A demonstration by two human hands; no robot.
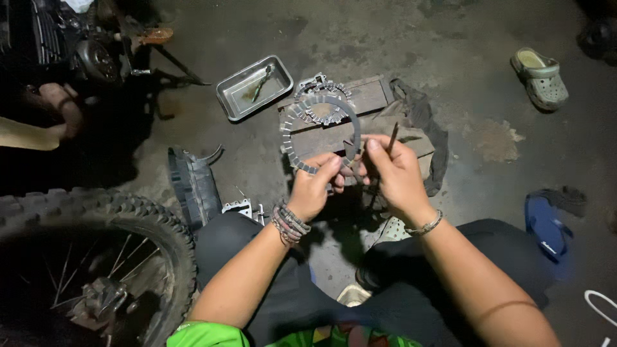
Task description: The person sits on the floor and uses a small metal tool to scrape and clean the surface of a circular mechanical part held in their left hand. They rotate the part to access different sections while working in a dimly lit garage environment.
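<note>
The left hand (pixel 313 189) covers the ring's (pixel 319 132) lower edge. The thin stick (pixel 391 137) vanishes into the right hand (pixel 396 177), its lower end hidden. The wheel (pixel 96 257) is cut off at the left and bottom edges. What lies in the tray (pixel 254 87) is too small to tell. The engine (pixel 64 38) sinks into shadow.

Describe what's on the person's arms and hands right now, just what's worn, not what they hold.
Both forearms are bare, with no gloves and no sleeves reaching the forearms. The left hand has a stack of several dark braided or beaded bracelets at the wrist. The right hand has a single thin silvery chain bracelet. A bright green shirt with a patterned front shows at the bottom edge.
</note>
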